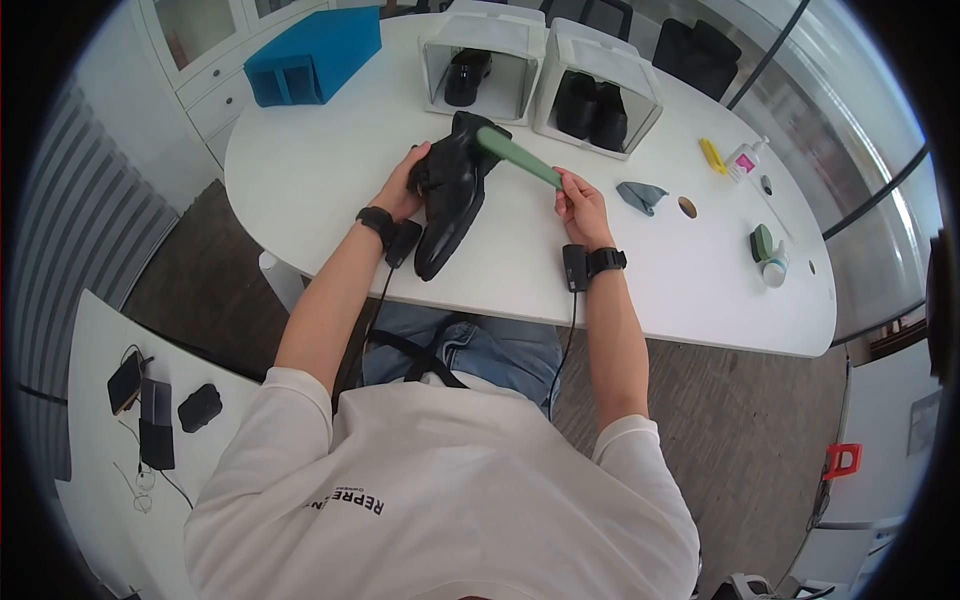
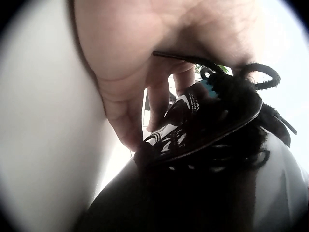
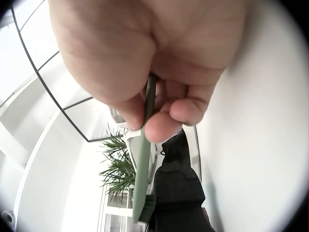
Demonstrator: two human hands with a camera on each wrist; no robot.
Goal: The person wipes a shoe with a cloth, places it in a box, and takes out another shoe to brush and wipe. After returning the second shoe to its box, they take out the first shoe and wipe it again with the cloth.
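Observation:
A glossy black lace-up shoe (image 1: 452,205) is on the white table, its toe pointing toward my body. My left hand (image 1: 403,187) grips it at the side; the left wrist view has the fingers coming down over the shoe's laced upper (image 2: 193,125), beside a looped lace (image 2: 264,76). Between thumb and fingers, my right hand (image 1: 582,208) pinches the handle end of a long green brush (image 1: 520,158). The brush's head overlaps the heel end of the shoe in the head view. Dark bristles (image 3: 148,207) show at its far end in the right wrist view.
Two white open-fronted boxes (image 1: 483,38) (image 1: 600,60) at the back contain black shoes (image 1: 592,110). Left of them stands a blue box (image 1: 315,58). To the right lie a grey cloth (image 1: 642,196), a yellow item (image 1: 712,155), a pump bottle (image 1: 745,160) and a green brush (image 1: 761,243).

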